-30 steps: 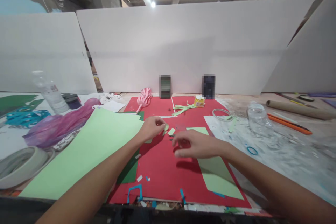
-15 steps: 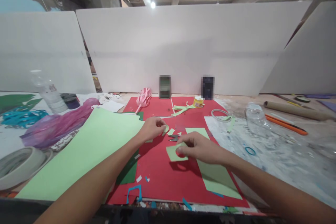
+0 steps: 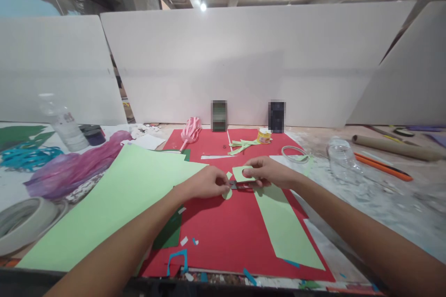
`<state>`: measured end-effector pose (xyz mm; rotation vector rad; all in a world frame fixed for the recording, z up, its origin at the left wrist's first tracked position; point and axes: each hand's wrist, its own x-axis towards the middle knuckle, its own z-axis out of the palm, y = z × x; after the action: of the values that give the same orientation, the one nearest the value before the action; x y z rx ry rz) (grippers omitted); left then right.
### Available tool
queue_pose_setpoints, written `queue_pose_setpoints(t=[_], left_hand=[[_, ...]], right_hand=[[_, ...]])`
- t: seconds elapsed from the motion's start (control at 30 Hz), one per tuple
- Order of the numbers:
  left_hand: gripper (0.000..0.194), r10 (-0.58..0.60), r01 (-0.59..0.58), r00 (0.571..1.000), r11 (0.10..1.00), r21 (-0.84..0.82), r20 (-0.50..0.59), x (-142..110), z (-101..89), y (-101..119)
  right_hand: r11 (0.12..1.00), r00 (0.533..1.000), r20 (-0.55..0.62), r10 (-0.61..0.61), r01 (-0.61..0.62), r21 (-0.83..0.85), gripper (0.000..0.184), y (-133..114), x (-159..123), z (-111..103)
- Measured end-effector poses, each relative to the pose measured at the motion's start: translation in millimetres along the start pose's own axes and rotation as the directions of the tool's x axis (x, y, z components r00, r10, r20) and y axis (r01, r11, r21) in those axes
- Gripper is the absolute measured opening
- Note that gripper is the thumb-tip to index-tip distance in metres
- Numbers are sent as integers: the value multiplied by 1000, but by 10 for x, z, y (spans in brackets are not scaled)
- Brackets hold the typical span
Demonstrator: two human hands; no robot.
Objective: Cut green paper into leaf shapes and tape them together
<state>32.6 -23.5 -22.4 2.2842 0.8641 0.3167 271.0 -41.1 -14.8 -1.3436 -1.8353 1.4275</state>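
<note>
My left hand is closed, its fingertips pinching a small rounded piece of light green paper just above the red sheet. Close by on the right, my right hand pinches a squarish light green paper piece between thumb and fingers. Scissors lie below that piece, blades pointing left. Whether the right fingers also touch their handles I cannot tell. A long light green strip runs under the right hand, and a large light green sheet lies beneath my left forearm.
A yellow jar and green paper strips sit at the back, beside a pink ribbon bundle. Tape rolls and a plastic bottle stand left. To the right lie a clear bottle, an orange cutter and a cardboard tube.
My right hand has moved away from me with the squarish paper, over the scissors. My left hand has come right and slightly nearer with the rounded piece.
</note>
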Motion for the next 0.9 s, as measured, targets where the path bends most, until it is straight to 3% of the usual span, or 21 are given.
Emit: queue_pose_setpoints(t=[0.17,0.33,0.53,0.7,0.83,0.9], left_hand=[[19,124,-112,992,965,236,-37,16,124,26],[17,98,-69,991,960,271,-95,31,124,14],[15,63,-26,990,960,279,-123,24,95,34],[21,56,-2,975,970,243,-216,-13,1,53],[26,26,35,970,969,245,-241,-47,-154,-26],[30,-11,75,970,963,260,-241,-69,-260,-122]], right_hand=[[996,991,-135,-6,-6,-86,28,71,28,46],[973,979,-181,-89,47,-228,26,52,3,121],[974,962,-254,-95,37,-222,25,37,-7,147],[932,905,-409,-117,-42,-360,34,103,-58,-220],[754,840,-537,-84,-299,-586,39,323,-150,-712],[690,811,-579,-85,-371,-622,44,434,-208,-912]])
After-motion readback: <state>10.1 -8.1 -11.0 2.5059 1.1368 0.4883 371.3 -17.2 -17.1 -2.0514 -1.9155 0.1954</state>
